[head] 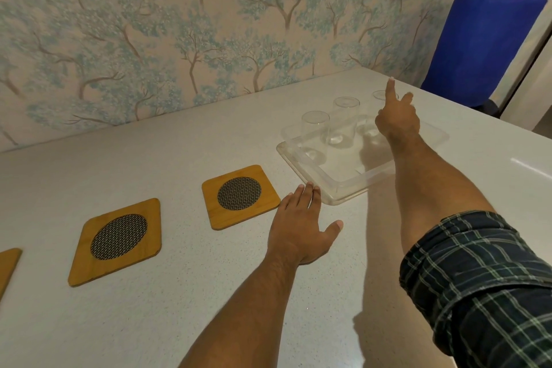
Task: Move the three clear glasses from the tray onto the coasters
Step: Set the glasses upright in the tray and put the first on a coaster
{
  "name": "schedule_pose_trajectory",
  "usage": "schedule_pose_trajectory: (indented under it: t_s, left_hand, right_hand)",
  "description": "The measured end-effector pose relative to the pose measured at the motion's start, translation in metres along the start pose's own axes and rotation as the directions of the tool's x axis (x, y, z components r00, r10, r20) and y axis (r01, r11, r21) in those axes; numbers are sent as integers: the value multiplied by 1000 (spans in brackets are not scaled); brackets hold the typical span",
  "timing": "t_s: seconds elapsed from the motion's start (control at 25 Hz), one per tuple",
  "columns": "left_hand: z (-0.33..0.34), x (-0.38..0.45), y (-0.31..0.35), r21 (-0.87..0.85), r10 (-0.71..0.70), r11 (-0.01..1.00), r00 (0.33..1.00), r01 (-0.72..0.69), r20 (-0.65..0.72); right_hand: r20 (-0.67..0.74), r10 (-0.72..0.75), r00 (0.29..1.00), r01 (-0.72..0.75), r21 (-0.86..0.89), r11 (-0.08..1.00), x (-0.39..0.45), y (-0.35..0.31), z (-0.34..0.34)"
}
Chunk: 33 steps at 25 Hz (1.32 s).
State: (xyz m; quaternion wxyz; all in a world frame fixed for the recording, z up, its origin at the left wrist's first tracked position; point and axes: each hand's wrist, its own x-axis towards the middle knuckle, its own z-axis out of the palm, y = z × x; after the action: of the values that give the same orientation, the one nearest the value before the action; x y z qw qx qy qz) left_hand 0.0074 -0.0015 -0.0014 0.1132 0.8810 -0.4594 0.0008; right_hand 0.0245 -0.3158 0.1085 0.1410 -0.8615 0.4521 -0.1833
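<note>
In the head view, a pale speckled tabletop (179, 293) ran to a wall papered with blue-green trees. A clear plastic tray (337, 191) sat at the right of it, and all three clear glasses stood upright inside: the nearest glass (314, 131) toward the tray's left side, the middle glass (344, 119) just behind it, and the far glass (377, 98) partly hidden behind the right hand.

The right hand (395, 121) reached over the tray with its fingers spread, the index finger extended upward beside the far glass; it gripped nothing. The left hand (300, 227) lay flat and open on the tabletop, fingertips near the tray's front corner, empty.

To the left lay wooden coasters with round mesh centres: the nearest coaster (239, 196) just beside the left hand, a second coaster (118, 240) further left, and a third coaster (7, 263) cut off by the frame edge. All were bare. A blue chair (484, 42) stood beyond the tabletop's far right corner.
</note>
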Motion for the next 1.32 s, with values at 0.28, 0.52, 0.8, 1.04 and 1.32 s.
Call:
schedule_pose_trajectory:
  t_s: [0.28, 0.52, 0.8, 1.04, 1.32]
  left_hand:
    - [-2, -7, 13, -12, 18, 1000, 1000, -18, -7]
    - [-4, -4, 4, -2, 1, 1000, 1000, -1, -10]
    - [-3, -1, 3, 16, -16, 1000, 1000, 16, -14]
    - [-6, -1, 2, 25, -2, 1000, 1000, 2, 8]
    - [-11, -2, 3, 35, -1, 999, 999, 0, 45]
  right_hand:
    - [-366, -179, 913, 152, -100, 983, -25, 8, -24]
    - [-430, -319, 845, 368, 33, 929, -50, -37, -23]
    - [-275, -433, 858, 465, 60, 883, -76, -88, -2]
    - [-132, -266, 955, 291, 247, 924, -90, -103, 21]
    - [39, -138, 990, 105, 458, 883, -102, -104, 43]
